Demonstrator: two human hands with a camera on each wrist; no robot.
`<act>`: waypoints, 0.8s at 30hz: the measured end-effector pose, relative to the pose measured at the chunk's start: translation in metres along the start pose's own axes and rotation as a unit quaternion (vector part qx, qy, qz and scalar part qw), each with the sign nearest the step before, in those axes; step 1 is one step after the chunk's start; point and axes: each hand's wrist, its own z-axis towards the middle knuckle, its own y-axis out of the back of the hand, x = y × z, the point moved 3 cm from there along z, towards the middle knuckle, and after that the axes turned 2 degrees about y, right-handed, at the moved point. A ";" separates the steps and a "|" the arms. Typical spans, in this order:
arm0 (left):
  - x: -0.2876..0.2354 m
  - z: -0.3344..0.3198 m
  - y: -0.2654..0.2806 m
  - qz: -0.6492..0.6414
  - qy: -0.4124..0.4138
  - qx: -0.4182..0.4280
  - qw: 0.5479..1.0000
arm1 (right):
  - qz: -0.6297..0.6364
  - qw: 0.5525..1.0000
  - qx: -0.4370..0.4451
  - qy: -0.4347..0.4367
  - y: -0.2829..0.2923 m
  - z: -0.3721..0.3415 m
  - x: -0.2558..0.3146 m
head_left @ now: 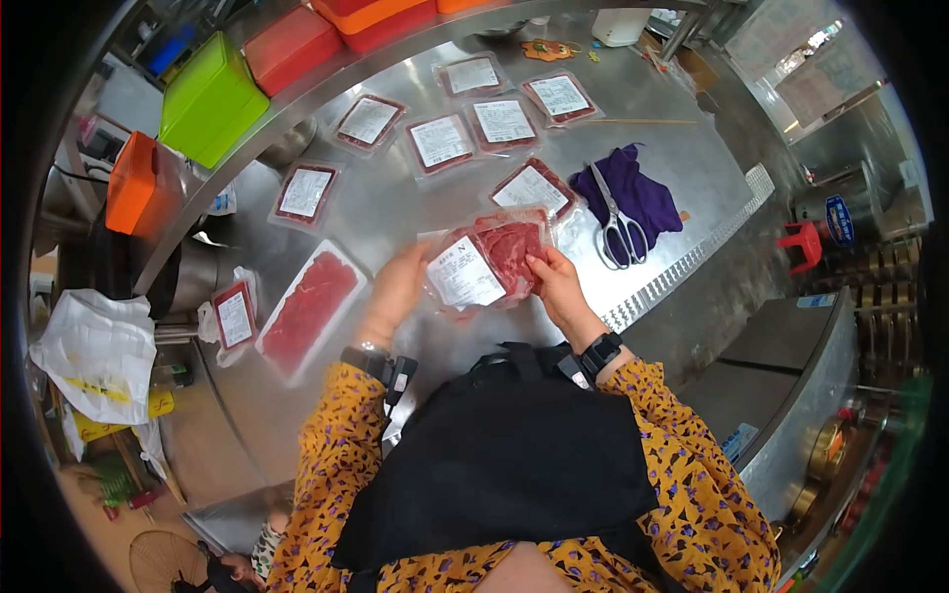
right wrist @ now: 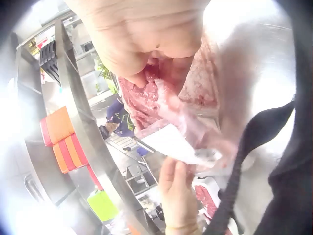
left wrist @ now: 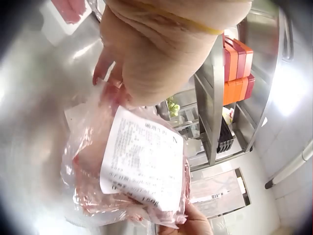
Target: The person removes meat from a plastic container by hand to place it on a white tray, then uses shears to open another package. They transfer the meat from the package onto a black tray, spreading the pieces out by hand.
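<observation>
Both hands hold a clear plastic pack of red meat point(head_left: 512, 255) in front of the body, over the steel counter. My left hand point(head_left: 397, 295) grips its left edge, beside the white printed label point(head_left: 467, 274). At the opposite edge my right hand point(head_left: 563, 294) pinches the pack, with the thumb over the meat side. In the left wrist view the label point(left wrist: 142, 159) faces the camera and the film looks loose and wrinkled. The right wrist view has the right fingers point(right wrist: 139, 78) pressed into the meat. Just behind the pack lies another labelled meat pack point(head_left: 535, 188).
Several labelled meat packs point(head_left: 442, 143) lie spread over the steel counter point(head_left: 435, 212). Scissors point(head_left: 620, 222) rest on a purple cloth point(head_left: 647, 193) at right. A white tray of meat point(head_left: 311, 306) and a small pack point(head_left: 235, 318) lie left. Coloured boxes point(head_left: 210, 104) line the shelf.
</observation>
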 end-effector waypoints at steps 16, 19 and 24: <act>-0.045 -0.075 -0.001 -0.101 0.006 0.076 0.992 | 0.085 0.954 -0.285 0.046 0.022 0.043 -0.037; -0.059 -0.083 0.008 -0.052 -0.041 0.071 0.995 | 0.089 0.956 -0.278 0.026 0.019 0.049 -0.043; -0.067 -0.108 0.009 0.051 -0.125 0.080 0.988 | 0.004 0.936 -0.351 -0.031 0.018 0.051 -0.027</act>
